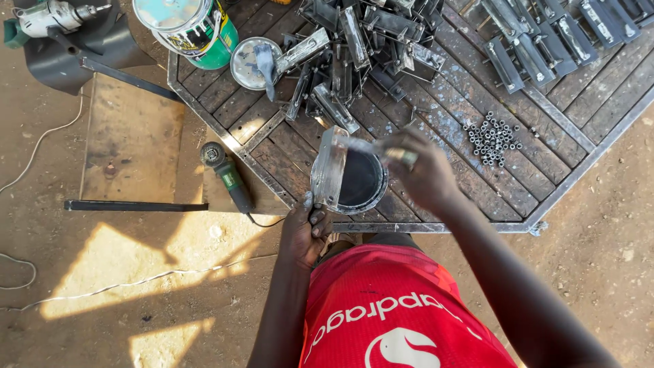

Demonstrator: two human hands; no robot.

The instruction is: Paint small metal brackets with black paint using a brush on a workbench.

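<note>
My left hand grips the lower end of a flat metal bracket, held upright over an open tin of black paint near the table's front edge. My right hand is closed on a paintbrush; the brush reaches left across the tin toward the bracket. The brush is blurred with motion. Both hands hover over the tin.
A wooden-slat table with a steel frame carries a heap of metal brackets, a row of painted ones, several small nuts, a tin lid and a green paint can. An angle grinder and a drill lie at the left.
</note>
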